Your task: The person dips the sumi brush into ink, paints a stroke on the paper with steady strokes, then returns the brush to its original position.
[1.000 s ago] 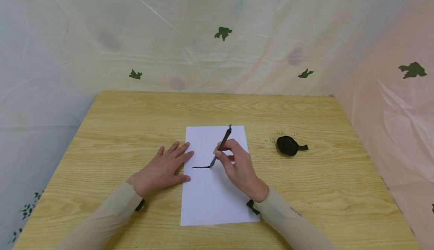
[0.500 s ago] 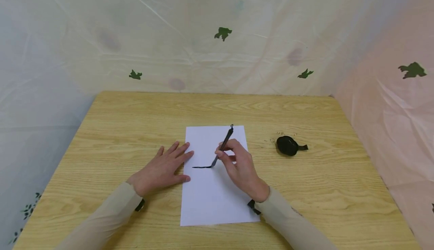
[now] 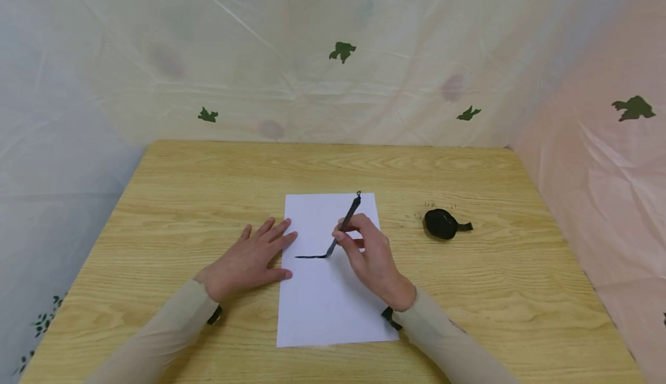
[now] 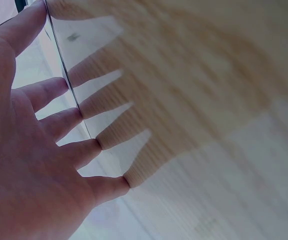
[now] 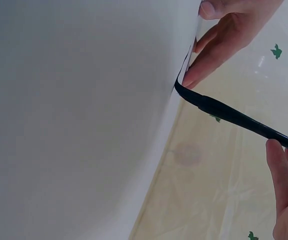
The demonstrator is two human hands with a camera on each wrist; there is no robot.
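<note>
The left hand lies palm down at the left edge of a white sheet of paper, its fingers spread, the thumb and the nearest fingertips on the sheet and the rest of the hand over the wooden table. Its forearm slants in from the lower left in a pale sleeve. The right hand is raised above the right half of the sheet, wrist low, its thumb and fingers pinching a dark brush partway along the handle. The brush leans with its looped top away from the person and to the right, and its tip meets the paper at the right end of a thin black line. The right wrist view shows the bristles bent sideways against the sheet, with the left hand beyond them, while the line appears there nearly edge-on. The left wrist view gives the palm and gaps between the fingers, but not the brush. Only the head view takes in the black round dish with a short handle, to the right of the paper
</note>
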